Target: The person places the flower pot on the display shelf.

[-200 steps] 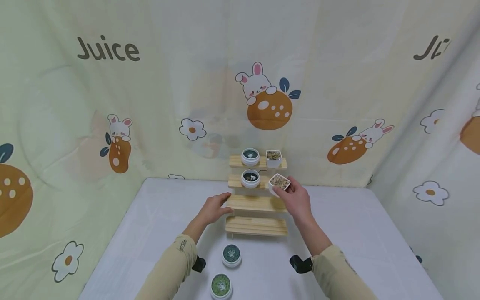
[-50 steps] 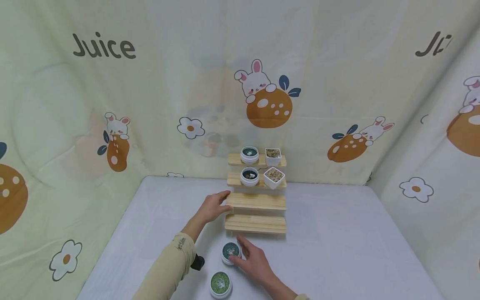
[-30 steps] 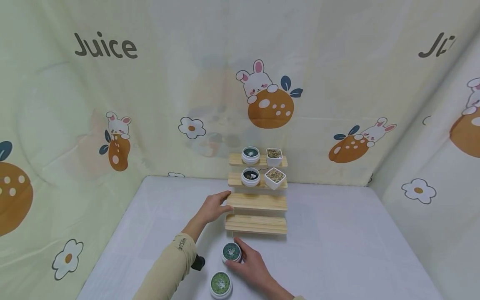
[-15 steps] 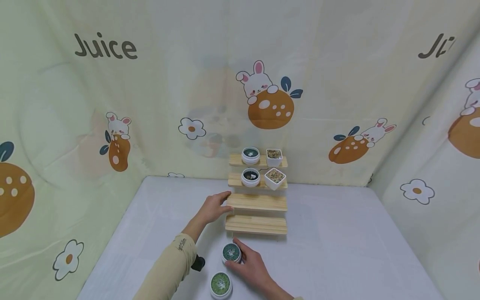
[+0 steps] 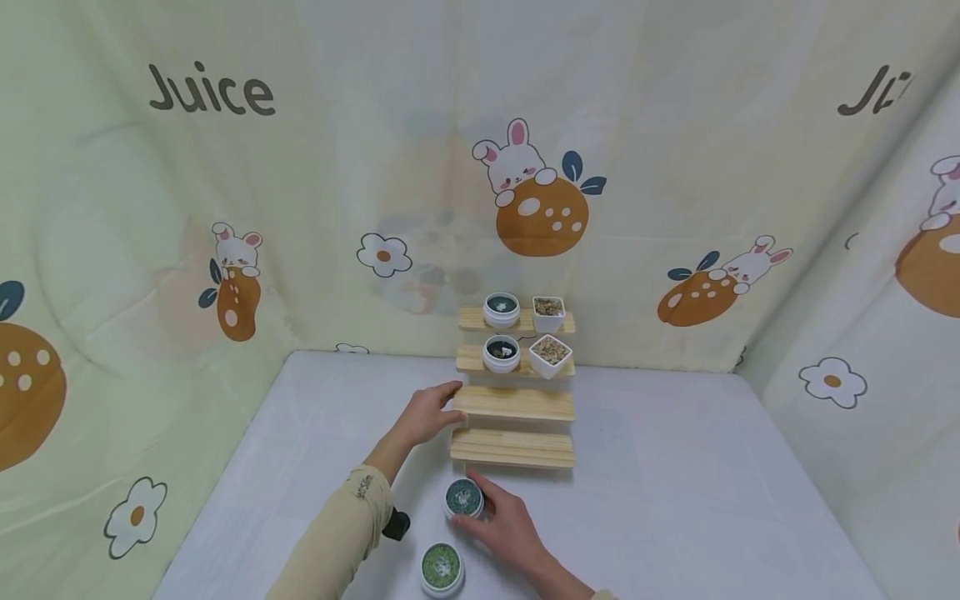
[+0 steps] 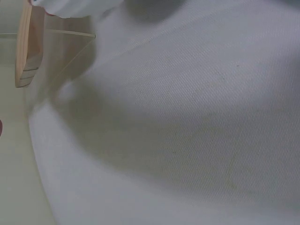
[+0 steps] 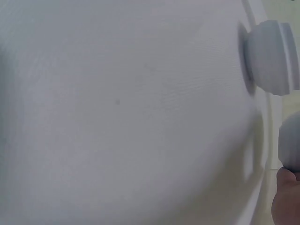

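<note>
My right hand (image 5: pixel 506 525) pinches a small round white pot with a dark green speckled filling (image 5: pixel 464 497), thumb in front and fingers behind. In the right wrist view this pot (image 7: pixel 290 143) shows at the right edge, with my thumb under its side. A second round pot, filled with light green (image 5: pixel 441 567), stands on the white table nearer the person. My left hand (image 5: pixel 425 415) holds the left end of the third plank of a wooden tiered stand (image 5: pixel 517 402), thumb at the front and fingers at the back. The left wrist view shows only a plank end (image 6: pixel 30 51) and cloth.
The two upper planks carry two round white pots with dark fillings, one on top (image 5: pixel 501 309) and one below (image 5: pixel 501 354), beside two square white pots of brown bits (image 5: pixel 548 314). A patterned curtain (image 5: pixel 420 167) hangs behind the table (image 5: pixel 660 475).
The square pot my right hand held now stands on the second plank. My right hand came down to the dark green pot, gripped it and has just shifted it slightly toward the stand.
</note>
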`<state>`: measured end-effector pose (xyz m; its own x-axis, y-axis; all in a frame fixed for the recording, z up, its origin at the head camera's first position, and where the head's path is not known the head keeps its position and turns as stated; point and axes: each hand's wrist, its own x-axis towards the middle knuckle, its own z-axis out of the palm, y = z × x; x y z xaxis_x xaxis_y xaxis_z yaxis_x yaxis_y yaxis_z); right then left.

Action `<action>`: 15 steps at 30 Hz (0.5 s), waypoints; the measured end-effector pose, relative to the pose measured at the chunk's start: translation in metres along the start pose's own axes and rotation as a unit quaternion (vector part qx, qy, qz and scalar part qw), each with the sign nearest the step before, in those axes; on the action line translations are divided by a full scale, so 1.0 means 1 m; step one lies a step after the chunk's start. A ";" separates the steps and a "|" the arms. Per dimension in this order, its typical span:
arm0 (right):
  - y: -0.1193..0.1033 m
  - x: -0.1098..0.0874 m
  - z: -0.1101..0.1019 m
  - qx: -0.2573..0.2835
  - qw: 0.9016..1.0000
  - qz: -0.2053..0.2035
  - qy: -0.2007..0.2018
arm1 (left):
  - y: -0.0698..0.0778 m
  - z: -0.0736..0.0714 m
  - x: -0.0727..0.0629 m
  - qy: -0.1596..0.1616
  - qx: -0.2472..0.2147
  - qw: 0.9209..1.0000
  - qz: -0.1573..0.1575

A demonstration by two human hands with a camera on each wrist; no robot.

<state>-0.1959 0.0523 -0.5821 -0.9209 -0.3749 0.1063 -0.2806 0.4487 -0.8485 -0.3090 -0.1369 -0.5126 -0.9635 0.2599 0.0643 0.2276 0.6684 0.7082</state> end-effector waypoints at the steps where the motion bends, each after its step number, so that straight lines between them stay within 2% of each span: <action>1: -0.001 0.000 -0.002 0.005 1.000 -0.002 0.000 | 0.000 0.000 0.000 0.001 0.001 1.000 0.001; 8: -0.008 0.001 -0.013 0.028 0.999 -0.019 0.017 | 0.003 -0.001 0.000 0.002 0.002 1.000 -0.002; 15: -0.013 0.003 -0.022 0.028 0.999 -0.010 0.037 | 0.002 0.000 0.001 -0.005 0.006 1.000 -0.009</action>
<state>-0.2008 0.0630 -0.5589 -0.9330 -0.3220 0.1606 -0.2865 0.3947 -0.8730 -0.3097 -0.1355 -0.5115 -0.9660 0.2547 0.0440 0.2114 0.6809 0.7012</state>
